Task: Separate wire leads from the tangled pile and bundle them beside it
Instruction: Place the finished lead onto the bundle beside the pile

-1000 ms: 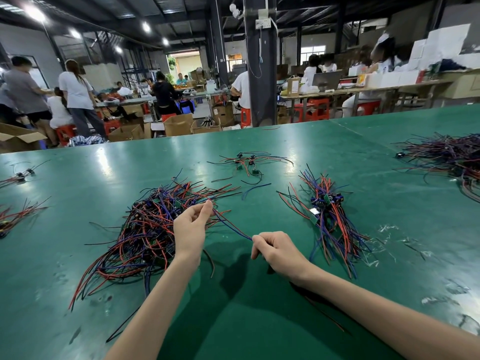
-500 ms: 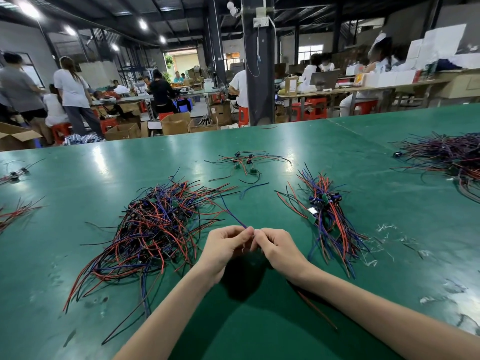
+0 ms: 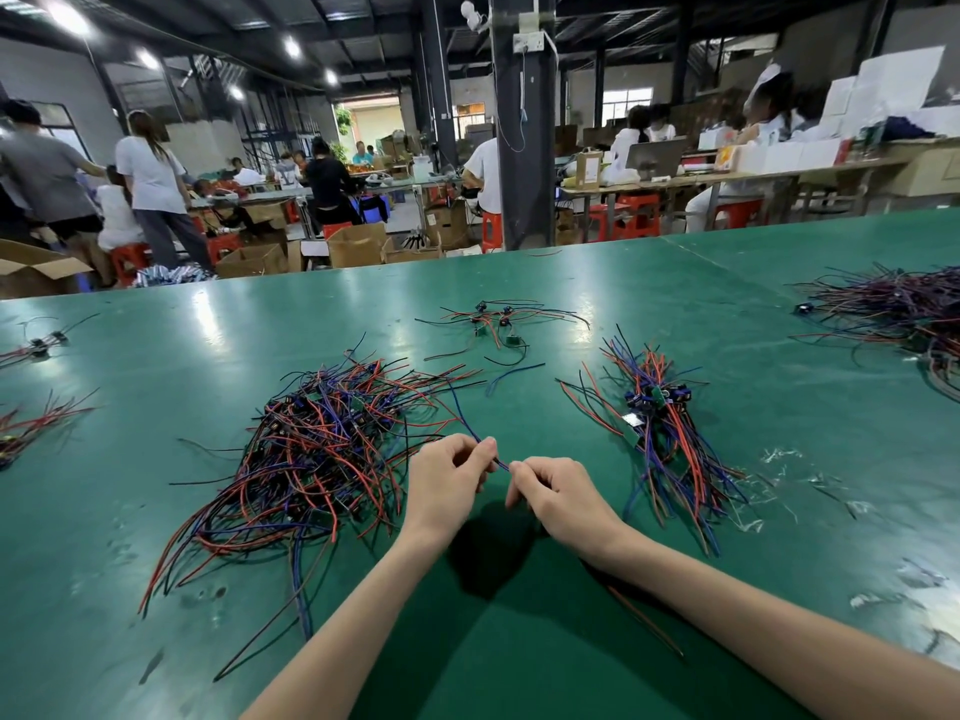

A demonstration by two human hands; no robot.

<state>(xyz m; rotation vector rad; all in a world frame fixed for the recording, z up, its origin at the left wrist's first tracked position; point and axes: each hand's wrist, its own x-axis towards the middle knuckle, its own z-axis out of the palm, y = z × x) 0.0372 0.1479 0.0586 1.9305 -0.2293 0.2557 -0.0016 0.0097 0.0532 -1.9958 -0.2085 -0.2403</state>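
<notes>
blue wire lead (image 3: 466, 424): rises from the near right edge of the tangled pile (image 3: 322, 459) and slants down to the hands, clear of the worktop (image 3: 519, 641) along its last stretch. left grip (image 3: 447, 485): fingers curled, thumb and forefinger pinching the lead. right grip (image 3: 558, 493): fingers curled, fingertips pinching the same lead just beside the left grip, a short span of blue showing between the two; whether the lead ends inside the right grip cannot be told. both grips hang just above the worktop, at the pile's near right corner, between the pile and the sorted bundle (image 3: 660, 433), which lies to the right with its leads roughly parallel and small boards at its far end. a red wire (image 3: 644, 623) lies partly under the right forearm. farther off: a small loose cluster (image 3: 493, 324) beyond the pile, a large heap (image 3: 904, 309) at the right edge, two small groups (image 3: 31, 423) at the left edge, pale scraps (image 3: 779, 454) right of the bundle
</notes>
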